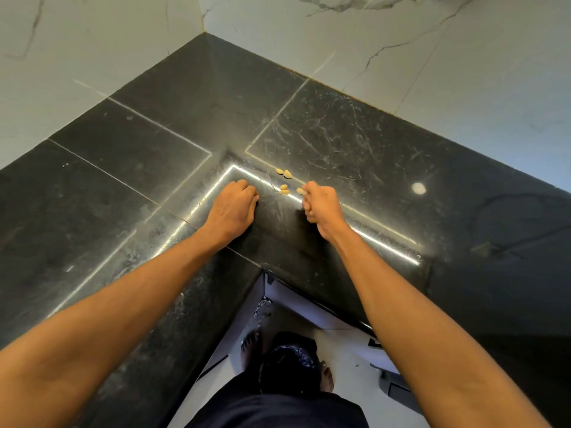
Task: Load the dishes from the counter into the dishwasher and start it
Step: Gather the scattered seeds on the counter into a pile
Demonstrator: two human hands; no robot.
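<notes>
No dishes show anywhere on the black tabletop [355, 143], and no dishwasher can be made out in the strip of floor and white cabinet fronts [296, 301] below its edge. By that, the tabletop looks cleared of dishes already. Nothing here shows whether they were loaded or the machine started. The work in hand looks like tidying crumbs, a side step to the task.

What lies on the tabletop is a scatter of pale pieces [287, 173], like seeds or shells. I count five: two touching at the far end, two close together in the middle, and one nearest the person. To the right of the scatter, well apart, is one round white spot [418, 188].

The left grip [231, 206] sits just left of the scatter, knuckles up and fingers curled under against the tabletop, with nothing showing in it. The right grip [323, 205] is just right of the scatter, fingers curled tight, its fingertips at the nearest piece. Whether it pinches that piece I cannot tell.
</notes>
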